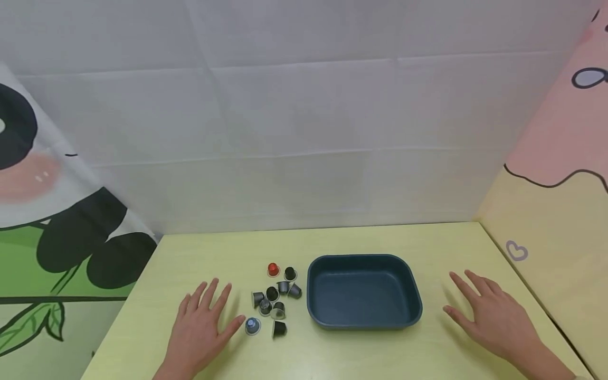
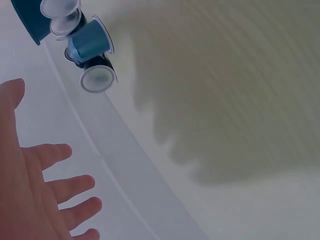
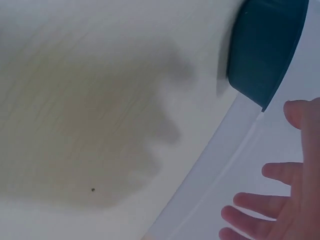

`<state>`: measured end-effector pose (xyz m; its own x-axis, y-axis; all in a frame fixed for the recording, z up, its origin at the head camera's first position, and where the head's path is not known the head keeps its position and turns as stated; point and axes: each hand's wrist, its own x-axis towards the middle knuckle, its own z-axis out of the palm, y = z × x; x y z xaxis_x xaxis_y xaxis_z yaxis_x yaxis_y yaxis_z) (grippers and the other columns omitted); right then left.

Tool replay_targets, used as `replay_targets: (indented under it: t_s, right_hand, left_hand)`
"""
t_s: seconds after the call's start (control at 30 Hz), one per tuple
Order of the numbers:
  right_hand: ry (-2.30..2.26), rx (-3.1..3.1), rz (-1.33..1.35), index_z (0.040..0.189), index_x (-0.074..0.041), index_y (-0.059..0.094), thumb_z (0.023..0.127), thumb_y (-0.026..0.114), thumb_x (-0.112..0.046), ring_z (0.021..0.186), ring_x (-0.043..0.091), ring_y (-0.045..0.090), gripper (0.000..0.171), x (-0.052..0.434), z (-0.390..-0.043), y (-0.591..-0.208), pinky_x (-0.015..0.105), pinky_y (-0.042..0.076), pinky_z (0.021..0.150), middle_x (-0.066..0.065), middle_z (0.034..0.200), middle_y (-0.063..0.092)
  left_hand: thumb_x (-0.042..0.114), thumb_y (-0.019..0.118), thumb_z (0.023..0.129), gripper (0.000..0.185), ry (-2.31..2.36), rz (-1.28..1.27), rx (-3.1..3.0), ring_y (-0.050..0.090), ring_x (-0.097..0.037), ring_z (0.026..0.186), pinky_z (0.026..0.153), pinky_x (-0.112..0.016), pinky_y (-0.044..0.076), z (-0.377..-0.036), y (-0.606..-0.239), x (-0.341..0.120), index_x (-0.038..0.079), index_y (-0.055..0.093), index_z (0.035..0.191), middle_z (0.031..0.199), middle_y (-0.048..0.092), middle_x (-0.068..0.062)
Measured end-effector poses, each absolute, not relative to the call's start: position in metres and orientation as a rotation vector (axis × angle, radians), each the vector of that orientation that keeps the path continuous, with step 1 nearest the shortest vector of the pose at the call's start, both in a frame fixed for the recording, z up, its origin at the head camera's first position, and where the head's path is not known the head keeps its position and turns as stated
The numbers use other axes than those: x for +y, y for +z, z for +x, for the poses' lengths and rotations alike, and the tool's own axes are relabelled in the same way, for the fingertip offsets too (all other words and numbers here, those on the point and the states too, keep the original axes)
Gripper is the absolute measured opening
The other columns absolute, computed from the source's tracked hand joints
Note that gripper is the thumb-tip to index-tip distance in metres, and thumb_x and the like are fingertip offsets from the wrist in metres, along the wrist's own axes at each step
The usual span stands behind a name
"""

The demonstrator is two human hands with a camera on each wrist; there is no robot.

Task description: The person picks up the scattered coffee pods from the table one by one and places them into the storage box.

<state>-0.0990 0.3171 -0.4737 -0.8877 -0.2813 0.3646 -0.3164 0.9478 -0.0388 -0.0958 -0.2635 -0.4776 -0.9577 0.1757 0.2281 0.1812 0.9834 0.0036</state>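
In the head view several small coffee capsules lie in a loose cluster left of a dark blue tray (image 1: 366, 323). Most are black or grey; a red capsule (image 1: 273, 269) is at the back, and a blue capsule (image 1: 253, 325) and a black capsule (image 1: 279, 329) lie at the front. My left hand (image 1: 197, 327) hovers left of the cluster with fingers spread, its thumb tip close to the blue capsule. To the right of the tray, my right hand (image 1: 496, 319) is held over the table, fingers apart and holding nothing. The left wrist view shows a blue-green capsule (image 2: 91, 41) beyond the thumb.
The pale yellow table (image 1: 223, 245) ends at a white cloth backdrop (image 1: 304, 116). A panel with a cartoon panda print (image 1: 71, 232) borders the left side, and a pink and cream panel (image 1: 546, 221) the right side.
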Motion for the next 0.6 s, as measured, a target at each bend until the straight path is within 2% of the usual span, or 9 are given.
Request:
replay_targets:
  t_s: [0.2, 0.37, 0.47, 0.6]
  right_hand:
    - [0.291, -2.808, 0.319, 0.137, -0.011, 0.057, 0.089, 0.071, -0.049, 0.109, 0.042, 0.059, 0.063, 0.310, -0.093, -0.477, 0.060, 0.052, 0.069, 0.018, 0.125, 0.062]
    - [0.449, -2.792, 0.268, 0.133, -0.012, 0.060, 0.093, 0.069, -0.040, 0.093, 0.029, 0.068, 0.050, 0.303, -0.090, -0.483, 0.042, 0.050, 0.056, 0.008, 0.109, 0.070]
    - [0.578, -2.794, 0.234, 0.134, -0.013, 0.060, 0.095, 0.068, -0.037, 0.084, 0.016, 0.067, 0.047, 0.297, -0.090, -0.489, 0.032, 0.045, 0.056, -0.003, 0.103, 0.071]
    - [0.791, -2.760, 0.213, 0.134, -0.013, 0.060, 0.096, 0.068, -0.030, 0.074, 0.001, 0.061, 0.042, 0.290, -0.089, -0.499, 0.026, 0.047, 0.061, -0.012, 0.093, 0.068]
  left_hand:
    - [0.059, 0.066, 0.088, 0.073, -0.186, -0.257, -2.895, 0.043, -0.044, 0.129, 0.104, -0.061, 0.034, -0.093, -0.482, -0.259, 0.010, 0.056, 0.141, 0.142, 0.049, -0.022]
    - [0.053, 0.068, 0.089, 0.066, -0.273, -0.239, -2.895, 0.050, -0.042, 0.121, 0.097, -0.060, 0.042, -0.092, -0.488, -0.257, 0.009, 0.059, 0.138, 0.137, 0.054, -0.019]
    - [0.049, 0.069, 0.090, 0.063, -0.343, -0.228, -2.904, 0.053, -0.039, 0.118, 0.095, -0.058, 0.045, -0.091, -0.491, -0.255, 0.010, 0.059, 0.137, 0.134, 0.056, -0.017]
    - [0.048, 0.068, 0.092, 0.059, -0.474, -0.171, -2.944, 0.054, -0.036, 0.118, 0.095, -0.056, 0.046, -0.089, -0.490, -0.250, 0.011, 0.059, 0.137, 0.131, 0.058, -0.014]
